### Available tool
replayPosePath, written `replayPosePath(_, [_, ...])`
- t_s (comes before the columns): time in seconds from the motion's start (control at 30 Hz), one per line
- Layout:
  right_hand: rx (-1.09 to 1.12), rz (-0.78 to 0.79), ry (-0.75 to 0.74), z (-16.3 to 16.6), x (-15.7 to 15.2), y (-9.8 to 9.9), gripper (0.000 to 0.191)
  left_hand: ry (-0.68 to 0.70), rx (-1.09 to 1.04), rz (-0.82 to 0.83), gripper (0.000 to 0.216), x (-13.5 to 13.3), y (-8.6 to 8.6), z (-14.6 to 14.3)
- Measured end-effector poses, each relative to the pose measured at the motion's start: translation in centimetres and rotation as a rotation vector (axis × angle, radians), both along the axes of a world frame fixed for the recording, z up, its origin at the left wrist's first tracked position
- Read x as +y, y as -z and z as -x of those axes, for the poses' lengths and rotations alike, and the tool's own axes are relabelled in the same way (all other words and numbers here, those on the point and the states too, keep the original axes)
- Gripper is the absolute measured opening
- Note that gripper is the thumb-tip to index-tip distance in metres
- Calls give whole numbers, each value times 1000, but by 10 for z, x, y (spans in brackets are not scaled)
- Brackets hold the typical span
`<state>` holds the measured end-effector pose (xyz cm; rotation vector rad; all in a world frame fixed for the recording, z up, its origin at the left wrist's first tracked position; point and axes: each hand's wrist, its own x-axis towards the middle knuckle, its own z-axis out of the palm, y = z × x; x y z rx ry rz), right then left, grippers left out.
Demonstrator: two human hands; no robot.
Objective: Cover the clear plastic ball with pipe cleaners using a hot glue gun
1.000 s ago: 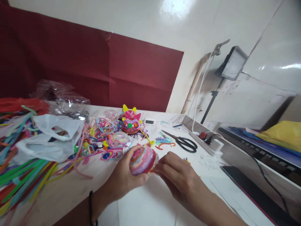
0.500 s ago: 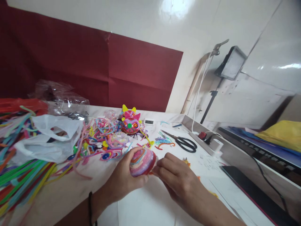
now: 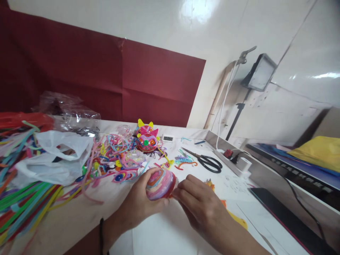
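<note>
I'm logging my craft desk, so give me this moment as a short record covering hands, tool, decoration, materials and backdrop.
Left hand: curled around a round ball striped pink, purple and orange
Right hand: fingers bunched at the ball's red side; exact grip unclear
Tool: black-handled metal scissors, lying on the white table
Decoration: round red face ornament with pink pointed ears
Materials: long green, blue, red and yellow strips; white plastic bag
Backdrop: dark red sheet against a pale wall
</note>
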<state>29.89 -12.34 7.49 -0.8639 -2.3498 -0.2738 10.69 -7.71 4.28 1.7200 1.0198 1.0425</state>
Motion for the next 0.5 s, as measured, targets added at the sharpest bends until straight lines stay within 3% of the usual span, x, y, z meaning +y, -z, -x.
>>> replayPosePath(0.23, [42,-77,16,6,0,0,23,-6,8,-33,68,2,6,0])
replayPosePath(0.5, [93,-35,6,11,-1,0,24,-142,68,-153,62,-1,5,-4])
